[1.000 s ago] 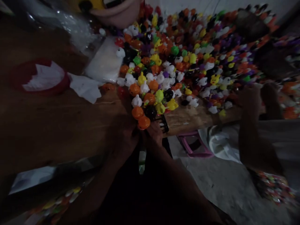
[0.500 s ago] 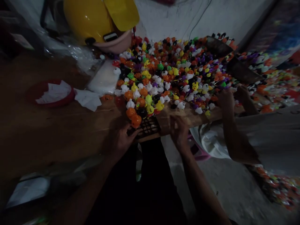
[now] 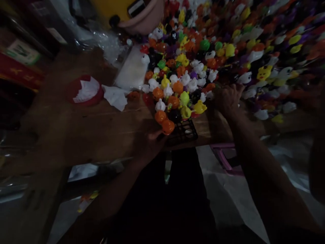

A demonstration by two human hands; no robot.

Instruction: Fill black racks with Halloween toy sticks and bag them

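Note:
Small plastic figures (image 3: 178, 87) in orange, white, yellow, green and black lie in a heap on the wooden table. Some stand on a black grid tray (image 3: 193, 131) at the table's front edge. My left hand (image 3: 152, 144) is closed at the tray's left side, its thumb beside an orange pumpkin-like figure (image 3: 168, 126). Farther right, my right hand (image 3: 228, 98) reaches to the near edge of the heap, fingers curled down among the figures. What its fingertips hold, if anything, is hidden in the dim light.
A red bowl (image 3: 69, 95) of white paper pieces stands left, with a loose white paper (image 3: 115, 98) beside it. Behind are a clear plastic bag (image 3: 133, 69) and a pink basin (image 3: 143, 20) bearing something yellow. A pink stool (image 3: 223, 159) stands below the table's edge.
My right hand has moved from the tray's right side forward and right to the heap. My left hand stays at the tray. The view has swung down and closer.

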